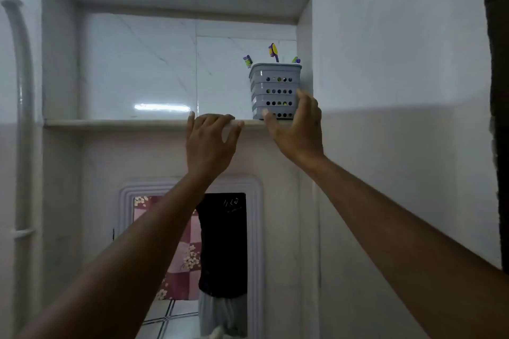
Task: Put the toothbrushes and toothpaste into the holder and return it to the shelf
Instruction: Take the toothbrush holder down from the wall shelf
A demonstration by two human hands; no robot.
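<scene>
A grey perforated holder (274, 88) stands upright at the right end of the shelf (115, 122) in a tiled wall niche. Purple and green toothbrush ends (273, 52) and another item (247, 60) poke out of its top. My right hand (298, 129) is spread open just in front of the holder's lower right side, thumb near its base and fingers by its right wall, not wrapped around it. My left hand (210, 143) rests with its fingertips on the shelf's front edge, left of the holder, holding nothing.
The niche's right wall (304, 63) is close beside the holder. A white pipe (23, 118) runs down the left wall. Below the shelf hangs a framed mirror (190, 256). A dark object (498, 118) fills the right edge.
</scene>
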